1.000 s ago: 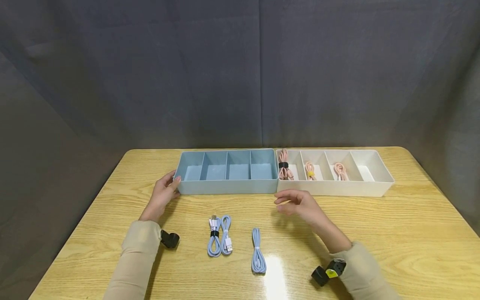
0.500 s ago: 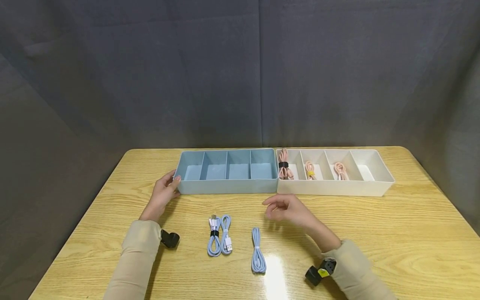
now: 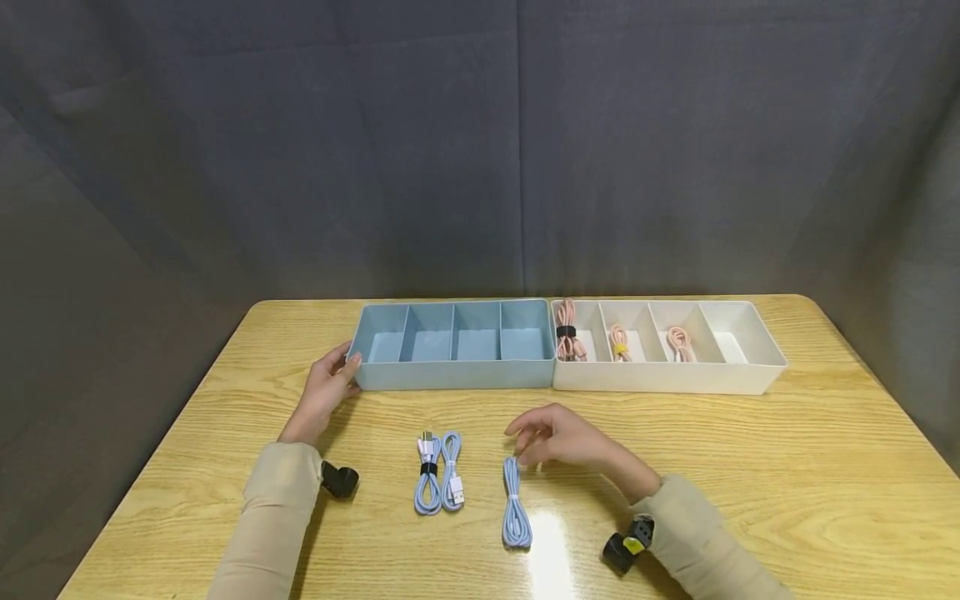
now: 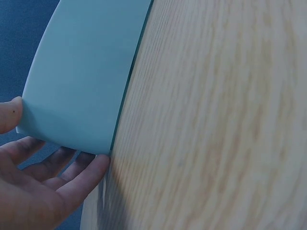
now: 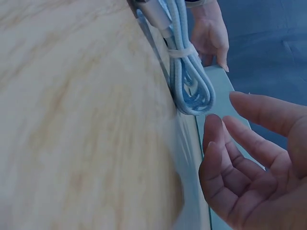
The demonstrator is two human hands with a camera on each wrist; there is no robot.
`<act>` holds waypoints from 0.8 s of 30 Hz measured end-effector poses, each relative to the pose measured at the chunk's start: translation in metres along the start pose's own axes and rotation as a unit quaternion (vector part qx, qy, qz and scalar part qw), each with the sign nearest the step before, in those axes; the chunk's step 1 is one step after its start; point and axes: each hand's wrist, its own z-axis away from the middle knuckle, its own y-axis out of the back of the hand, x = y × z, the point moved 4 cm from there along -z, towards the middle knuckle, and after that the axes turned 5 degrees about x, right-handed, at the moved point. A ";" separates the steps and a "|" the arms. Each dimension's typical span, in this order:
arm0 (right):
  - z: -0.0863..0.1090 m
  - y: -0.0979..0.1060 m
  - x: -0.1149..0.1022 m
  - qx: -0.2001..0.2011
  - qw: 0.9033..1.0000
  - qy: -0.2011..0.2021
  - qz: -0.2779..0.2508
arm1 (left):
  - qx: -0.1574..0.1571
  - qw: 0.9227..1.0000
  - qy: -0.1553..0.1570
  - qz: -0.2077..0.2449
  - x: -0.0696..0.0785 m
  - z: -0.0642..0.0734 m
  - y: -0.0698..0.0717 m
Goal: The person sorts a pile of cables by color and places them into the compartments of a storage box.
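1. Your left hand [image 3: 325,390] holds the left end of the blue tray [image 3: 453,375], thumb at the rim and fingers against the end wall.
2. Your right hand [image 3: 562,435] is in front of the blue tray's right end, its fingers loosely bent, spread a little and gripping nothing. The thumb tip is right by the far end of the loose blue cable [image 3: 516,508]; you cannot tell from these views whether they touch.
3. That cable lies in front of the blue tray's rightmost compartment, on the wooden table [image 3: 825,500], folded lengthwise.
4. Further left, in front of the blue tray's middle, you have two more bundles side by side: the black-banded blue cable [image 3: 427,492] and, on its right, the white-tied blue cable [image 3: 451,471].
5. Just beside the blue tray's right end, in line with it, is the white tray [image 3: 667,379]. Counting away from the blue tray, its first compartment has the black-banded pink cable [image 3: 566,315], its second the yellow-banded pink cable [image 3: 618,336], its third another pink cable [image 3: 678,338].
6. Behind the blue tray hangs a dark curtain [image 3: 375,167].
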 end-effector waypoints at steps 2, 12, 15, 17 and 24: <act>-0.001 -0.002 0.001 -0.006 1.000 -0.003 0.005 | -0.001 1.000 -0.001 0.001 0.000 0.000 0.000; -0.002 -0.010 0.000 -0.040 0.999 -0.010 0.029 | 0.004 1.000 0.004 0.002 0.000 0.000 0.000; -0.003 -0.013 -0.001 -0.051 0.998 -0.011 0.044 | 0.003 1.000 0.004 0.001 0.001 0.001 0.000; -0.003 -0.014 -0.001 -0.057 0.996 -0.007 0.068 | 0.003 1.000 0.004 0.001 0.000 0.001 0.000; -0.004 -0.014 -0.001 -0.074 0.987 0.030 0.138 | 0.004 1.000 0.005 0.002 0.001 0.000 -0.001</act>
